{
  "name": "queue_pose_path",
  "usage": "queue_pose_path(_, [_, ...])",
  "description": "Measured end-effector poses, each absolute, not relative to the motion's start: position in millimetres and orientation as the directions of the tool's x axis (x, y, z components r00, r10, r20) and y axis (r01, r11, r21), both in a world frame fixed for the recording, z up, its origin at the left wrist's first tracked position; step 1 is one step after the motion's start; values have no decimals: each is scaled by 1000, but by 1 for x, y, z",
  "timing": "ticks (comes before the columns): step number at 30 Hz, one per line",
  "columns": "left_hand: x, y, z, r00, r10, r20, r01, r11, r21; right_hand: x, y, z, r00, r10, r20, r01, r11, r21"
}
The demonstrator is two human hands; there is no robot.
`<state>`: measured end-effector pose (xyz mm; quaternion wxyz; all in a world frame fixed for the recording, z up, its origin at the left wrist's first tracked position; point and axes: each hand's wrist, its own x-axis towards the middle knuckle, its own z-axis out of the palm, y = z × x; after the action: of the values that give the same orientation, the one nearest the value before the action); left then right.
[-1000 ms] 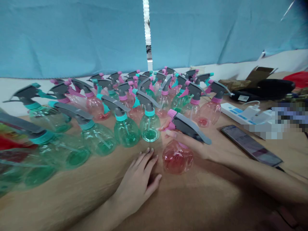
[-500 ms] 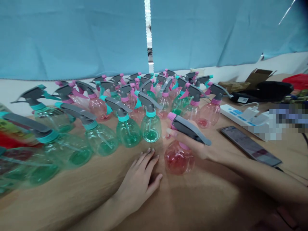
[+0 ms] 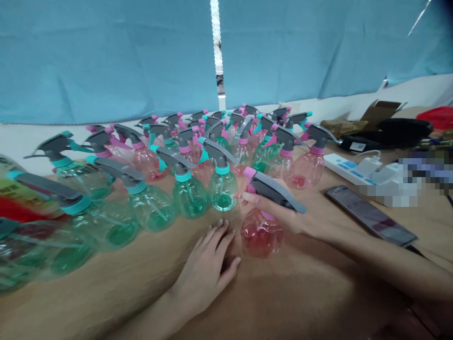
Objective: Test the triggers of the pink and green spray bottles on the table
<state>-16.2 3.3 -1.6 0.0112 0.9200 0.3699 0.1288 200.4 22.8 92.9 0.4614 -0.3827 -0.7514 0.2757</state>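
Note:
My right hand point(image 3: 274, 210) grips the neck of a pink spray bottle point(image 3: 261, 236) with a grey trigger head and pink nozzle. The bottle is upright on the wooden table point(image 3: 184, 288), and its pink trigger is hidden by my fingers. To its left, my left hand point(image 3: 208, 259) lies palm down on the tabletop, fingers stretched out, holding nothing. Just beyond my left fingertips stands a green spray bottle point(image 3: 222, 189), beside another green spray bottle point(image 3: 190, 194). More green bottles run off to the left, with pink and green ones crowded behind.
At right lie a phone point(image 3: 370, 215) and a white power strip point(image 3: 348, 167) with plugged-in adapters. A cardboard box point(image 3: 382, 113) and a black item point(image 3: 403, 132) sit farther back. A blue curtain point(image 3: 141, 56) hangs behind the table. A red-and-yellow package point(image 3: 21, 203) is at far left.
The view has shifted slightly. The pink bottle in my right hand sits a touch farther left and its spray head is slightly lower in view. My left hand stays flat on the table.

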Motion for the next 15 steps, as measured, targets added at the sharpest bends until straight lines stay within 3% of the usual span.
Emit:
queue_pose_path(6, [-16, 2, 0, 685, 692, 228, 680, -720, 139, 196, 27, 82, -238, 855, 461, 163, 503, -849])
queue_pose_path(15, [-14, 3, 0, 689, 686, 233, 679, -724, 125, 193, 23, 75, -91, 869, 486, 274, 491, -827])
